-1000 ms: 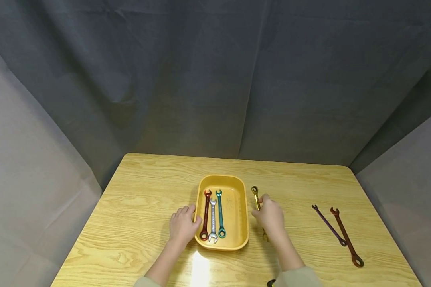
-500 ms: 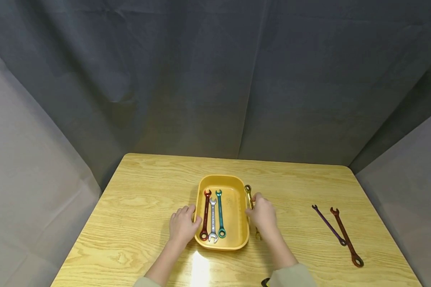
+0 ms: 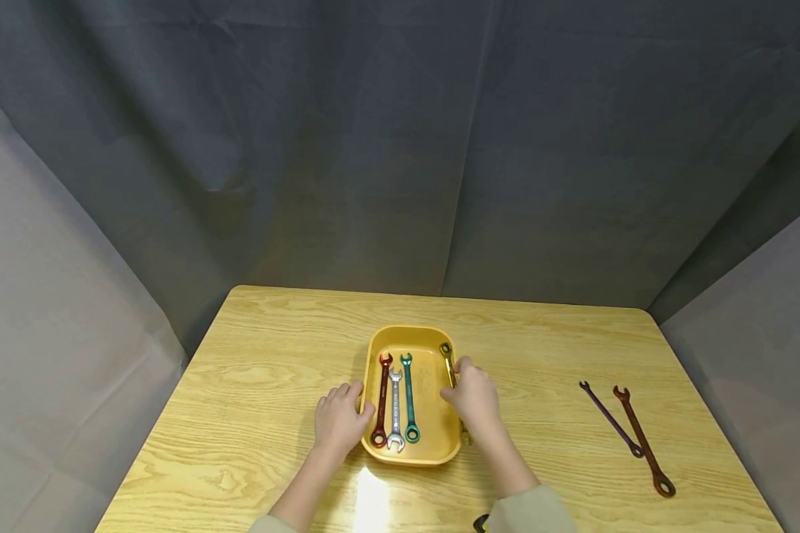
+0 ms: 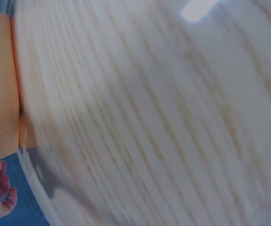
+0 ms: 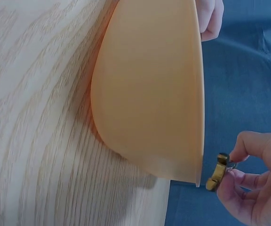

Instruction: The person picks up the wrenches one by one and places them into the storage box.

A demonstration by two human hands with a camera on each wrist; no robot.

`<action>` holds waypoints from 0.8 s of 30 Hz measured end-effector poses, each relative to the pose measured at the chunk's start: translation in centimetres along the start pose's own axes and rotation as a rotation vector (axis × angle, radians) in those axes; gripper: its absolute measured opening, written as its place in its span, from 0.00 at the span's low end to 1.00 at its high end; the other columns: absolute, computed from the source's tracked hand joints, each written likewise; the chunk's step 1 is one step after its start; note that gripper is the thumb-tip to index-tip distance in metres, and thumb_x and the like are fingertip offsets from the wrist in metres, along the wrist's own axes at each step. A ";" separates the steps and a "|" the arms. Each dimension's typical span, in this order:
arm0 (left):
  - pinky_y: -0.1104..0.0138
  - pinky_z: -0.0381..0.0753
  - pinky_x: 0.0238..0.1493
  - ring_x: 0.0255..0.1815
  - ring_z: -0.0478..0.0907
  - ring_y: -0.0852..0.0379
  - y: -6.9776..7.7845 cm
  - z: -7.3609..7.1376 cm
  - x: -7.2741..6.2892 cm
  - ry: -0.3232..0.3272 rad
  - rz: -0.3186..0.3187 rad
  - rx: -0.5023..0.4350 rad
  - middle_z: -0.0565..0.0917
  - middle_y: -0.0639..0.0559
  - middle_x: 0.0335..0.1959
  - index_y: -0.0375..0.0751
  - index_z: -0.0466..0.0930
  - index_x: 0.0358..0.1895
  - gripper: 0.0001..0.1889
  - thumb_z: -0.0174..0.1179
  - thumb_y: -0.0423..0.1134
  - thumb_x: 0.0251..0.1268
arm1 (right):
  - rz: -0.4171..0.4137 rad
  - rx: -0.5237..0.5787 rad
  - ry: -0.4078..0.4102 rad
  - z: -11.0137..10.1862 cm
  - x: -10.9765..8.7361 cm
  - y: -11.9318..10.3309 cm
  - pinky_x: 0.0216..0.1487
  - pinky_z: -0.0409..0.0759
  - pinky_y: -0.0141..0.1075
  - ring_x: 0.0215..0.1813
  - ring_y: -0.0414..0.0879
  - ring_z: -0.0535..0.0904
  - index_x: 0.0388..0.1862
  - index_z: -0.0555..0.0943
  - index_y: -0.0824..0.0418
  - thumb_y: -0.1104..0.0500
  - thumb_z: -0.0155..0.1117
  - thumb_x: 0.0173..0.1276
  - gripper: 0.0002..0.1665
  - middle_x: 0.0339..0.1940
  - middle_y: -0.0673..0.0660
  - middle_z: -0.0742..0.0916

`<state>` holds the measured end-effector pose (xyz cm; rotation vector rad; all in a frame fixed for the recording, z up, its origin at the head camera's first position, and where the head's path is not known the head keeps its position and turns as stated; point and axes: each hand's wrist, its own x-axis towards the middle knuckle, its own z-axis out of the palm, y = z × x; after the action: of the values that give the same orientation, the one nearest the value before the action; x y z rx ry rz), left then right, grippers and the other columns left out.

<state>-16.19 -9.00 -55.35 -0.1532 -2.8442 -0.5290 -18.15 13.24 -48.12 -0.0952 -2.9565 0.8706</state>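
Note:
A gold combination wrench (image 3: 447,357) is pinched between the thumb and fingers of my right hand (image 3: 476,400). It slants above the right rim of a yellow plastic tray (image 3: 433,385); in the right wrist view its open end (image 5: 217,173) hangs just outside the tray wall. My left hand (image 3: 338,423) holds the tray's left rim, thumb over the edge. Inside the tray, side by side, lie a red wrench (image 3: 383,400), a silver open-ended wrench (image 3: 395,407) and a teal wrench (image 3: 410,396). The gold wrench's middle is hidden behind my fingers.
To the right on the wooden table (image 3: 273,333) lie a purple wrench (image 3: 610,417) and a larger reddish-brown wrench (image 3: 643,440), close together. A black and yellow thing (image 3: 481,523) shows partly by my right sleeve. Dark curtains (image 3: 347,148) stand behind the table.
My right hand has carried the gold wrench leftward, from beside the tray to over its right rim. The left hand and the tray have stayed put.

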 end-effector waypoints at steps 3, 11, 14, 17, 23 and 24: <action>0.60 0.71 0.33 0.34 0.76 0.50 0.0 0.0 0.0 0.003 -0.001 -0.002 0.80 0.49 0.35 0.45 0.76 0.47 0.17 0.54 0.47 0.55 | 0.004 0.027 -0.011 0.2 0.0 -0.3 0.19 0.72 0.36 0.20 0.48 0.73 0.40 0.75 0.68 0.62 0.70 0.44 0.23 0.25 0.62 0.82; 0.60 0.71 0.34 0.35 0.76 0.50 -0.1 0.2 0.0 0.007 -0.005 0.001 0.80 0.48 0.36 0.44 0.76 0.48 0.18 0.54 0.47 0.55 | 0.000 0.057 -0.021 0.6 0.0 -0.8 0.19 0.72 0.33 0.20 0.46 0.73 0.40 0.75 0.69 0.64 0.70 0.44 0.22 0.25 0.61 0.82; 0.60 0.71 0.33 0.34 0.76 0.50 -0.1 0.2 0.0 0.011 -0.003 0.003 0.80 0.48 0.35 0.44 0.77 0.47 0.18 0.54 0.47 0.54 | -0.004 0.055 -0.015 0.7 0.0 -1.1 0.20 0.71 0.34 0.21 0.47 0.72 0.38 0.75 0.68 0.63 0.71 0.44 0.21 0.24 0.60 0.81; 0.60 0.71 0.33 0.34 0.76 0.50 -0.1 0.2 0.0 0.009 -0.005 0.002 0.80 0.49 0.35 0.45 0.76 0.47 0.18 0.54 0.47 0.55 | -0.006 0.049 -0.013 1.0 0.0 -1.3 0.20 0.70 0.35 0.21 0.48 0.72 0.37 0.75 0.67 0.62 0.71 0.43 0.21 0.23 0.60 0.81; 0.59 0.72 0.36 0.37 0.76 0.50 0.0 0.1 0.0 -0.004 -0.010 -0.008 0.81 0.48 0.37 0.44 0.76 0.49 0.19 0.54 0.47 0.55 | 0.002 0.065 -0.041 1.7 0.1 -1.6 0.19 0.70 0.34 0.20 0.47 0.72 0.38 0.74 0.66 0.62 0.70 0.44 0.21 0.23 0.59 0.80; 0.59 0.72 0.36 0.37 0.76 0.50 0.0 0.1 0.0 -0.004 -0.012 -0.007 0.81 0.48 0.38 0.44 0.76 0.50 0.19 0.54 0.47 0.55 | 0.002 0.065 -0.041 1.8 0.1 -1.7 0.19 0.70 0.34 0.20 0.47 0.72 0.38 0.74 0.66 0.62 0.70 0.44 0.21 0.23 0.59 0.80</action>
<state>-16.23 -9.00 -55.41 -0.1392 -2.8485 -0.5420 -18.43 10.89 -48.71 -0.0783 -2.9625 0.9788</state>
